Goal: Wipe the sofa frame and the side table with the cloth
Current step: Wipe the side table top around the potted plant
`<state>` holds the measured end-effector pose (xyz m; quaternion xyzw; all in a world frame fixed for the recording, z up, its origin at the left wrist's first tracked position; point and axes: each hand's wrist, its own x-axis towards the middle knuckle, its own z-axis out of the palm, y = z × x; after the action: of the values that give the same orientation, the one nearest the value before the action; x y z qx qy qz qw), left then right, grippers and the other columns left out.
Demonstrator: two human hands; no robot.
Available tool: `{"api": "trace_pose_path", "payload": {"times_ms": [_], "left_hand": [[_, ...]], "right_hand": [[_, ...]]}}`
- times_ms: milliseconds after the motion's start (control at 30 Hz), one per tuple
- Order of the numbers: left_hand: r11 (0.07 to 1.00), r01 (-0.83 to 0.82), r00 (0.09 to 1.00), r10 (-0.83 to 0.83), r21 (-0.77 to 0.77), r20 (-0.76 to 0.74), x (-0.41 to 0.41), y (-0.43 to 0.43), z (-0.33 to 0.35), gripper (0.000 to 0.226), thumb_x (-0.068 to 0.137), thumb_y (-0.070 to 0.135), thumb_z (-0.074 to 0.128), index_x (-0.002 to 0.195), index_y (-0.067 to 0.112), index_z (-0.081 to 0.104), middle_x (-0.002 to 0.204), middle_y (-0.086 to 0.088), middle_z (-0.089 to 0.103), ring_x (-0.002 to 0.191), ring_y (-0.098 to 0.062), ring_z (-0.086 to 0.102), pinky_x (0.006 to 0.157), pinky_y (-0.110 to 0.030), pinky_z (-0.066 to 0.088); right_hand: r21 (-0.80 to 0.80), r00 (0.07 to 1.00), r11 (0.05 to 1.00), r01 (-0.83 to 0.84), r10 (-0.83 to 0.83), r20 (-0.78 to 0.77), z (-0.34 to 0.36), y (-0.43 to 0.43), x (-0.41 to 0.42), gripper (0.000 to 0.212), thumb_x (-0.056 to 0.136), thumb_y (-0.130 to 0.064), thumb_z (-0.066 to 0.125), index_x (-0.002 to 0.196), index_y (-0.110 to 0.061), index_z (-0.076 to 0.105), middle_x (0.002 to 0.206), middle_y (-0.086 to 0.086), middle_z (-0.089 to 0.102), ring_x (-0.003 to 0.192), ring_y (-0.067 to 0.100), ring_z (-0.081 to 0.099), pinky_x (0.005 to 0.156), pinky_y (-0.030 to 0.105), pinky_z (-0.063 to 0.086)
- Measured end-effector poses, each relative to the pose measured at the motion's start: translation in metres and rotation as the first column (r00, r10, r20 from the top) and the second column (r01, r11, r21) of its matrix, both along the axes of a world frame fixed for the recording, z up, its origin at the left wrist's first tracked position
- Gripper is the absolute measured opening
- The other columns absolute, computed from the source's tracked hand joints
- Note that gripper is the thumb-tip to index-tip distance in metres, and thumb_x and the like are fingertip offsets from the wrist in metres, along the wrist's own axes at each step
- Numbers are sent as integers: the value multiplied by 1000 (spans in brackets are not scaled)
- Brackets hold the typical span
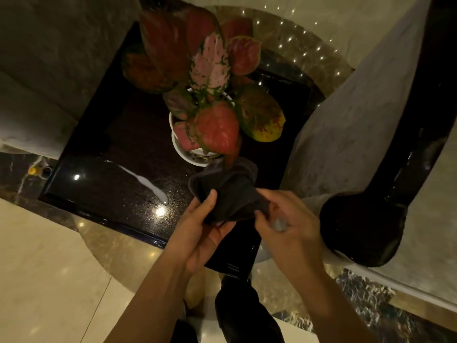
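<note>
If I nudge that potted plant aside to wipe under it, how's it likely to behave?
The potted plant looks top-heavy: broad leaves spread well past the white pot's rim, so a high push may tip it. On the glossy side table it would probably slide easily if pushed low. The pot looks ceramic, so likely heavy for its size and breakable.
</note>
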<state>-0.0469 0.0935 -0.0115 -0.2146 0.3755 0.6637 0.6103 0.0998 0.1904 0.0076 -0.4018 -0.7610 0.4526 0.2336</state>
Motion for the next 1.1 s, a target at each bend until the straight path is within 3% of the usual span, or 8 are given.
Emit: {"api": "trace_pose_path", "payload": {"times_ms": [100, 267, 433, 567, 700, 867, 967, 1100], "left_hand": [[980, 39, 995, -56, -196, -83, -4, -24, -15, 41, 81, 9, 72, 119, 4, 61, 123, -21, 67, 104, -32, 70, 71, -34, 60], [741, 187, 917, -367, -645, -155, 2, -73, -66, 25, 93, 9, 63, 117, 2, 59, 119, -23, 64, 95, -37, 65, 60, -39, 55], [641, 277, 601, -697, -716, -391, -21, -95, -81, 27, 90, 13, 63, 116, 8, 59, 109, -19, 67, 92, -37, 69, 85, -52, 57], [615, 213, 289, -782, -759, -552, -42, -95, -76, 31, 90, 19, 58, 121, 15, 57, 104, -8, 70, 92, -28, 70, 86, -45, 57], [746, 38, 119, -664, -665, -739, -85, -66, -78, 25, 89, 21, 57, 113, 17, 59, 95, -6, 72, 87, -27, 71, 85, -45, 57], [805, -19, 147, -584, -593, -798, -148, 2, -91, 29, 88, 23, 60, 113, 10, 50, 83, -4, 67, 61, -22, 73, 69, -44, 62], [784, 19, 144, -616, -620, -774, -167, 42, -103, 36, 85, 28, 64, 110, 8, 47, 103, -14, 64, 74, -34, 73, 69, -44, 62], [825, 44, 225, -558, -564, -799, -173, 62, -124, 31, 81, 18, 73, 98, 0, 55, 106, -22, 64, 64, -30, 67, 34, -27, 49]], "right_hand": [[152, 982, 986, -63, 34, 186, -10, -20, 12, 29, 86, -2, 67, 112, -12, 73, 112, 1, 63, 100, 8, 62, 87, 16, 49], [-232, 733, 966, -115, 240, 636, -52, -72, 27, 37, 91, -4, 60, 127, -15, 64, 128, 7, 57, 120, 22, 54, 102, 29, 44], [85, 836, 995, -48, -7, 548, -72, -106, -11, 55, 92, -37, 63, 143, -23, 51, 147, 16, 46, 136, 39, 40, 111, 52, 39], [82, 647, 958, -274, 121, 753, -123, -105, -61, 72, 92, -74, 21, 156, -43, 8, 168, 5, -6, 151, 38, -13, 118, 59, -6], [225, 633, 852, -472, 151, 759, -170, -93, -59, 76, 91, -78, 22, 157, -42, 12, 168, 5, 2, 152, 40, -4, 117, 68, 4], [338, 678, 931, -134, -163, 716, -193, -5, -45, 78, 86, -81, 19, 155, -45, 15, 168, 3, 7, 152, 37, 4, 119, 61, 11], [252, 660, 965, 65, -231, 715, -187, 41, -63, 82, 86, -80, 15, 157, -41, 5, 168, 6, -8, 151, 39, -3, 120, 60, 6], [448, 677, 871, -202, -207, 707, -188, -8, -59, 75, 92, -73, 18, 158, -37, 13, 167, 13, 3, 152, 40, 1, 121, 56, 6]]}}
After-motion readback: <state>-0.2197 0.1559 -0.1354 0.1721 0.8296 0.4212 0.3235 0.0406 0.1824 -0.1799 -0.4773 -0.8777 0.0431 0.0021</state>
